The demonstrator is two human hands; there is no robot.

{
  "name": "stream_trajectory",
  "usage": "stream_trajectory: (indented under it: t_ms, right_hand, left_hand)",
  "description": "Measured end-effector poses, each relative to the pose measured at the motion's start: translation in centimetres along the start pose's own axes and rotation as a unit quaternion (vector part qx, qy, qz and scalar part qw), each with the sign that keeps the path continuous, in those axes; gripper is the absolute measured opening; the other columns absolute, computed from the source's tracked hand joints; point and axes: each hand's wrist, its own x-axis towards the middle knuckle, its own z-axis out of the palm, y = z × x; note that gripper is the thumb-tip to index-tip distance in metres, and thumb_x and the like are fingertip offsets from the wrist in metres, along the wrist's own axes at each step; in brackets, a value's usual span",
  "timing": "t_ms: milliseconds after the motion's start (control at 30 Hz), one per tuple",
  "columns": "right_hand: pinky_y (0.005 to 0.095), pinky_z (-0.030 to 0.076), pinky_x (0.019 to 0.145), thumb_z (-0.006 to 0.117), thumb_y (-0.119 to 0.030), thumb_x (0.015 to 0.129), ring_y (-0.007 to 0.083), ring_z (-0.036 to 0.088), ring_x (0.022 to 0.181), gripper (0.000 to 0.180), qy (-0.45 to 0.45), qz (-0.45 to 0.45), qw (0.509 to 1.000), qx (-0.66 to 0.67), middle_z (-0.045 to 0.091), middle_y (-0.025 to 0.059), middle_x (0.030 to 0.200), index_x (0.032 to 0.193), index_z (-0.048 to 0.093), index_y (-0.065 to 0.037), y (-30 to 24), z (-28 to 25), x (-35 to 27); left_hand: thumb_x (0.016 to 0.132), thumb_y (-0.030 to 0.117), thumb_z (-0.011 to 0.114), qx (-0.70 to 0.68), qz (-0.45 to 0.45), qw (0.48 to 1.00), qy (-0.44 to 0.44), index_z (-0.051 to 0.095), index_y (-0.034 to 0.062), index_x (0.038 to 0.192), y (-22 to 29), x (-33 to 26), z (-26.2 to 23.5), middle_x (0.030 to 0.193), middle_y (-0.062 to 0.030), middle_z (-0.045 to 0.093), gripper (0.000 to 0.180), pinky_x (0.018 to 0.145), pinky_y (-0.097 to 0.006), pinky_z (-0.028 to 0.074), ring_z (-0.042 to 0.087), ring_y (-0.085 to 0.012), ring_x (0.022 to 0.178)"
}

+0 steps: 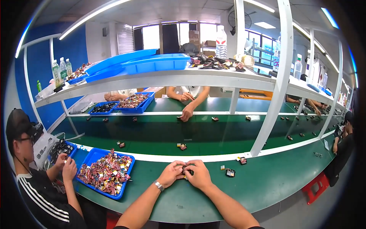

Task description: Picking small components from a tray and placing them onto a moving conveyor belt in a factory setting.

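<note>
Small dark part (187, 170), low at centre frame, pinched between both hands just above the green bench (267, 183). Left hand (172, 173) closing in from the left, right hand (198, 175) from the right, fingers of both curled tight and pressed on the part from either side; exact contact hidden behind the knuckles. Metal watch (159, 186) at the left wrist.

Seemingly mid-assembly or a fit check, something small being pressed or clipped together. Next move likely calling for steady pressure, then release without dropping.

Just right of the hands, a dark square piece (230, 173) and a tiny yellow bit (222, 167) lying on the bench, apart from each other. Lower left, a blue tray (85, 162) heaped with small red and gold parts (106, 172). Beyond the white rail, a dark green conveyor belt (160, 133) carrying scattered pieces. Far left, a seated co-worker in black (38, 191) handling parts; across the belt, another person's hands (187, 110) at upper centre.
</note>
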Motion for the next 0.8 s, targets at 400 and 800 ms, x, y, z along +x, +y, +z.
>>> stream_trajectory:
  t_ms: [400, 800]
  right_hand:
    - [0.0366, 0.049, 0.090, 0.069, -0.009, 0.075, 0.0259, 0.055, 0.109, 0.012, -0.021, -0.011, 0.999, 0.023, 0.062, 0.0061, 0.111, 0.087, 0.072, -0.007, 0.31, 0.09, 0.00]
    - [0.0365, 0.049, 0.089, 0.070, -0.011, 0.078, 0.0252, 0.055, 0.109, 0.013, -0.011, -0.002, 0.999, 0.050, 0.062, 0.0049, 0.110, 0.091, 0.073, -0.009, 0.35, 0.78, -0.09]
  left_hand:
    - [0.098, 0.009, 0.050, 0.037, 0.003, 0.999, 0.030, 0.047, 0.0072, 0.119, -0.25, -0.09, 0.02, 0.114, -0.0086, 0.061, 0.021, 0.087, -0.035, 0.054, 0.062, -0.0180, 0.103]
    - [0.099, 0.009, 0.048, 0.006, 0.011, 1.000, 0.023, 0.046, 0.0069, 0.119, -0.11, -0.18, -0.12, 0.113, -0.0097, 0.060, 0.020, 0.087, -0.035, 0.054, 0.062, -0.0187, 0.102]
